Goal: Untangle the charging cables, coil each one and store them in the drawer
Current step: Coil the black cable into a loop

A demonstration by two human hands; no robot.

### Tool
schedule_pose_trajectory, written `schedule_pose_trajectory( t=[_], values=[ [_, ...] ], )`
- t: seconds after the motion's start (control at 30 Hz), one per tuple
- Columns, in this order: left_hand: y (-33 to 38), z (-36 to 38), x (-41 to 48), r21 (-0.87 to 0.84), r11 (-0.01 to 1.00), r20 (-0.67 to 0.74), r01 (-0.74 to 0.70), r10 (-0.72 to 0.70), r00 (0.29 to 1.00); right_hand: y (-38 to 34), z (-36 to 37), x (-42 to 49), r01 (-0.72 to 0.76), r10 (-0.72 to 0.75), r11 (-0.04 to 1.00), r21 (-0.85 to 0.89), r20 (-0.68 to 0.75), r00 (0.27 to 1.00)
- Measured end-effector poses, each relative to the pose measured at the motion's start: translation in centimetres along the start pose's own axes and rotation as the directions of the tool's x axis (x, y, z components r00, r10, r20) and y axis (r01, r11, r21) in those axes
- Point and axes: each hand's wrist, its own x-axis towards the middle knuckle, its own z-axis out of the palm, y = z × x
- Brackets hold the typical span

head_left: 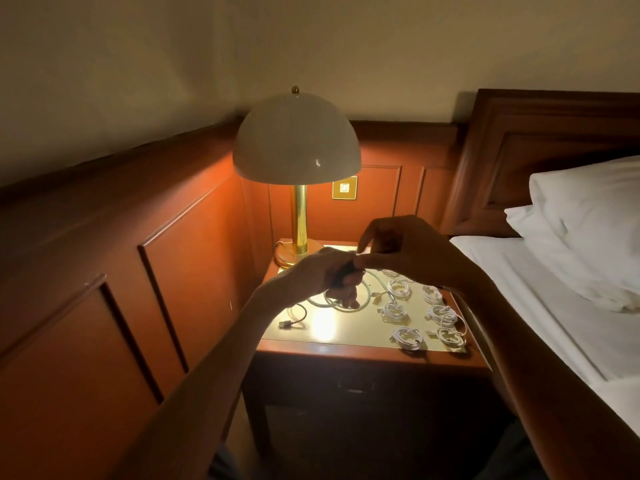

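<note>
Near edge: drawer (356,389) sits shut under the nightstand (346,351) top, nothing stored in it yet as far as can be seen.

On top, R side: coiled white cables (394,311) in rows, several of them, each a small loose bundle, apart from one another. L side: dark cable (294,320) w/ a flat USB-type plug lying free at its end, the run leading up toward the hands. Middle: pale loose cable (346,304), uncoiled, in wide loops under the hands.

Left hand (325,275): fingers curled round a dark bundle, prob. the wound part of the dark cable. Right hand (398,247): thumb tip at the bundle, forefinger arched over it; too dim to tell if it pinches a strand.

Handling, by judgement: all cables light, soft, springy, so coils want to pop open unless the last turn is tucked. The dark one looks braided, so prob. less slippery. Best grip is on the cord near the plug, not on the plug tip; avoid sharp bends at the strain relief. Lift finished coils by the whole bundle, not one loop.

Behind: lamp (298,143), lit, then a wall switch (344,187).

No brand, label or writing readable anywhere.
</note>
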Motion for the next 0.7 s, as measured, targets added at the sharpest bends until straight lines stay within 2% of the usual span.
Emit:
schedule_pose_trajectory(
  t=[0.07,0.2,0.27,0.37,0.47,0.6,0.7],
  values=[
    [0.4,0.2,-0.3,-0.086,0.996,0.064,-0.001,0.007,0.998,0.0,0.1,0.0,-0.024,0.021,0.988,0.153,0.024,0.999],
    [-0.1,-0.2,-0.7,-0.201,0.979,0.132,-0.03,0.057,0.99,0.2,1.0,-0.3,-0.042,0.021,0.947,0.317,0.068,0.997],
    [-0.3,-0.6,-0.9,-0.246,0.969,0.164,-0.011,0.053,0.985,0.6,1.6,-0.6,-0.063,0.045,0.944,0.323,0.061,0.997],
    [-1.0,-1.2,-1.0,-0.17,0.985,0.196,0.018,0.016,0.98,1.2,3.0,-1.1,-0.049,0.051,0.959,0.28,0.0,0.999],
    [-1.5,-1.5,-1.2,-0.116,0.993,0.142,0.036,-0.02,0.99,1.9,4.0,-1.6,-0.073,0.088,0.948,0.311,-0.033,0.996],
    [-2.1,-1.4,-1.1,-0.07,0.996,0.092,0.046,-0.039,0.995,2.8,4.6,-2.4,-0.075,0.069,0.928,0.365,0.028,0.997],
    [-2.8,-0.6,-0.6,0.022,0.998,-0.032,0.05,-0.049,0.998,3.4,4.6,-2.7,-0.085,0.107,0.933,0.35,-0.044,0.993]
  ],
)
